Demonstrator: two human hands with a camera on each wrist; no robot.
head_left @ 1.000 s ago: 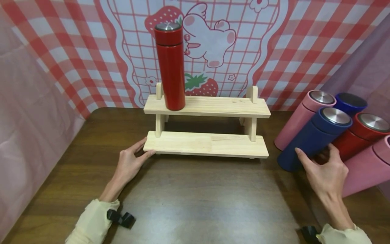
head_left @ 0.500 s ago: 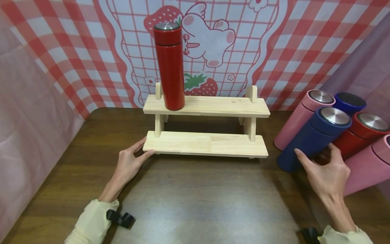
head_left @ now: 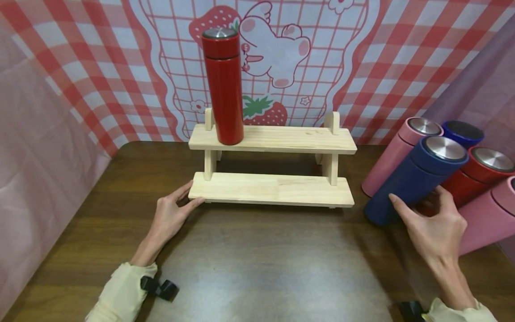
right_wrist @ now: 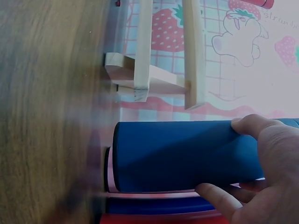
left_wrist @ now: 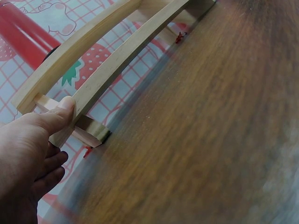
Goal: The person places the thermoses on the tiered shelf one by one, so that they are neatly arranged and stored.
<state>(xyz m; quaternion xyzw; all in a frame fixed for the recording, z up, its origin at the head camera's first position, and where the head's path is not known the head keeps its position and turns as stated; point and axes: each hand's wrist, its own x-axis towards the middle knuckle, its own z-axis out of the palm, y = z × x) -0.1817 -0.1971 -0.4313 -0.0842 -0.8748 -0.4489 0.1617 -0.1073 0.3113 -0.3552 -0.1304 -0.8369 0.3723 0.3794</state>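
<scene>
My left hand (head_left: 172, 219) pinches the left end of the lower board of a two-tier wooden shelf (head_left: 273, 190), thumb along the front edge in the left wrist view. A red thermos (head_left: 224, 91) with a steel-topped lid stands upright on the left of the upper board. At the right, my right hand (head_left: 434, 228) grips a dark blue thermos (head_left: 410, 183), its thumb and fingers on opposite sides of the body. In the right wrist view the blue thermos (right_wrist: 182, 156) lies across the picture, its base near the tabletop; whether it touches is hard to tell.
Around the gripped thermos stand a pink thermos (head_left: 386, 156), a bright blue one (head_left: 462, 133), a red one (head_left: 479, 174) and another pink one (head_left: 488, 219), close together. The brown wooden table (head_left: 261, 264) stretches before the shelf. Checked cloth (head_left: 116, 67) hangs behind.
The dark blue thermos has risen slightly, its lid shifting up and a little right, with my right hand moving along. My left hand keeps its hold on the shelf.
</scene>
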